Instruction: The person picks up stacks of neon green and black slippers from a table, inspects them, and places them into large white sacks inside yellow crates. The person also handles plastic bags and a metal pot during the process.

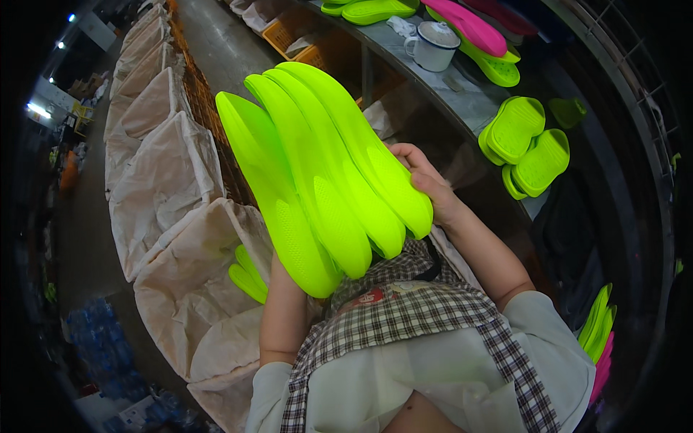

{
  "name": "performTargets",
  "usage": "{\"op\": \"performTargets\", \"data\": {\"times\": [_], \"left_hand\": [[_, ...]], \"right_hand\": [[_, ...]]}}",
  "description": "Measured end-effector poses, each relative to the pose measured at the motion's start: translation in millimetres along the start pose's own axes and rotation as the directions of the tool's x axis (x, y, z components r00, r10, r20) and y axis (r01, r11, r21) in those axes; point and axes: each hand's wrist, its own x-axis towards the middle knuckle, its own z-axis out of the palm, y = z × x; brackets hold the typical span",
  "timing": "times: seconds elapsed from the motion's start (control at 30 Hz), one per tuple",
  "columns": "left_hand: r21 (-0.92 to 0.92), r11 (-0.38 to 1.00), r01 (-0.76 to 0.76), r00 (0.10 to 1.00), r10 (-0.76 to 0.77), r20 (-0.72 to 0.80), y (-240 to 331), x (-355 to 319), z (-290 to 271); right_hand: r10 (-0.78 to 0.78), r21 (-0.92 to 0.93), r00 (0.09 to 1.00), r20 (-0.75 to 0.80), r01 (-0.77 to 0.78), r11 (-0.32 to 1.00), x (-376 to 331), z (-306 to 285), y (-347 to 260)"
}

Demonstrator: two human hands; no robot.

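A fanned row of several neon-green foam shoe soles [317,180] is held up in front of my chest, their textured sides facing up. At its right edge my right hand [427,180] is closed on the soles, thumb and fingers gripping near the lower end. My left forearm [283,317] rises beneath the row's lower left; the soles hide the left hand and its fingers. More green soles [249,276] lie in the pale cloth-lined bin [195,303] beside my left arm.
A line of cloth-lined bins [162,162] runs along the left. On the right-hand bench [455,94] stand a white lidded mug [433,47], pink soles [473,27] and paired green soles [516,130]. A yellow crate [289,40] sits beyond; wire mesh [628,65] borders the far right.
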Motion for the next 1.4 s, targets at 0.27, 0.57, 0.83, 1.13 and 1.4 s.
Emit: {"op": "performTargets", "data": {"times": [0.27, 0.57, 0.83, 1.13, 1.4], "left_hand": [[0.047, 0.998, -0.029, 0.999, 0.031, -0.043, 3.4, -8.8, 1.4], [0.041, 0.999, -0.023, 0.999, 0.025, -0.043, 3.5, -0.5, 1.5], [-0.1, 0.995, -0.02, 0.999, 0.024, 0.037, 1.9, -2.4, -1.0], [-0.15, 0.988, -0.034, 0.996, 0.047, 0.08, -3.0, -0.3, 2.0], [0.127, 0.992, -0.02, 1.0, 0.018, 0.015, 15.5, 6.4, 2.7]], "right_hand": [[-0.01, 0.0, 1.0, 0.015, 0.01, 1.0, -1.0, -4.6, 13.4], [-0.067, -0.333, 0.997, 0.045, 0.078, 0.94, -3.0, 4.9, 9.7], [0.032, 0.62, 0.995, -0.098, 0.036, 0.784, -3.9, 15.6, -9.4], [0.145, 0.899, 0.989, 0.023, -0.084, 0.43, -6.2, -25.1, 9.9], [0.161, 0.344, 0.982, -0.095, -0.12, 0.931, 2.5, 4.6, 32.4]]}}
